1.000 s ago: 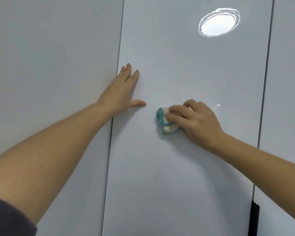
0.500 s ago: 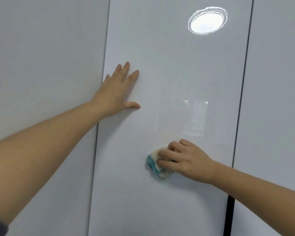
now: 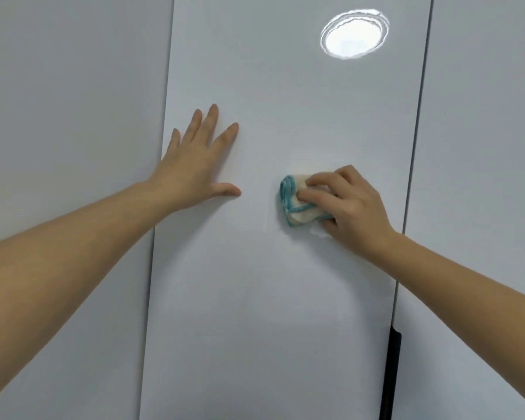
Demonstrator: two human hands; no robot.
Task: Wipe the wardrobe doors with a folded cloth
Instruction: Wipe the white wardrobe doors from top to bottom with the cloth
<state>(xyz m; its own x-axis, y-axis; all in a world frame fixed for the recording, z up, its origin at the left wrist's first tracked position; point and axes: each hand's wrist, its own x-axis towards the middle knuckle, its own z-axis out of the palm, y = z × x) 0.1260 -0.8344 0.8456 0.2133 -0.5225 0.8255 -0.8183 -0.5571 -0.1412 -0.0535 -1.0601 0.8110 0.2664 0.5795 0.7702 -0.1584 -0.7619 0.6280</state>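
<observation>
Left door panel: plain grey-white, bare forearm across it.
Left hand: flat on middle wardrobe door nr its left edge, fingers straight & spread, thumb out to the side.
Folded cloth: cream w/ teal edging, pressed to middle door, approx mid-height, right of centre.
Right hand: fingers curled over cloth, gripping it.
Round light reflection: upper door.
Black handle strip: door's lower right edge.
Right door panel: plain.

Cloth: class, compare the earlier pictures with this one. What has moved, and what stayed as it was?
The right hand swept the cloth down the door, then back up level with the left hand. Its grip on the cloth is unchanged; the left hand stayed flat on the same door.
</observation>
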